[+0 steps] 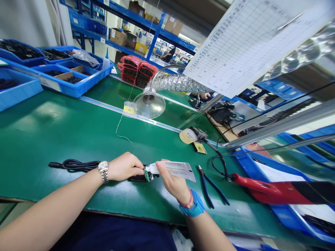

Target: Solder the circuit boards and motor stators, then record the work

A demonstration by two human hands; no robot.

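Around a white squeeze tube (179, 169) with small print, my right hand (172, 181) is closed, and the tube's nozzle end points left at a small green circuit board (149, 174). My left hand (127, 166) pinches the board's left side; its fingers hide part of it. Below the board lies a black casing (138, 178), partly covered by the hand. I cannot tell whether the nozzle touches the board. A coiled black power cord (78, 165) rests left, behind my left wrist. Right of my right hand lie blue-handled cutting pliers (209, 184), jaws pointing away.
A red and black power tool (274, 190) lies across a blue bin (277, 212) at right. Tape roll (187, 136) and fume hood (149, 105) stand behind. Parts trays (78, 87) fill the back left. A paper sheet (251, 45) hangs at upper right; another person's hand (205, 95) shows beyond.
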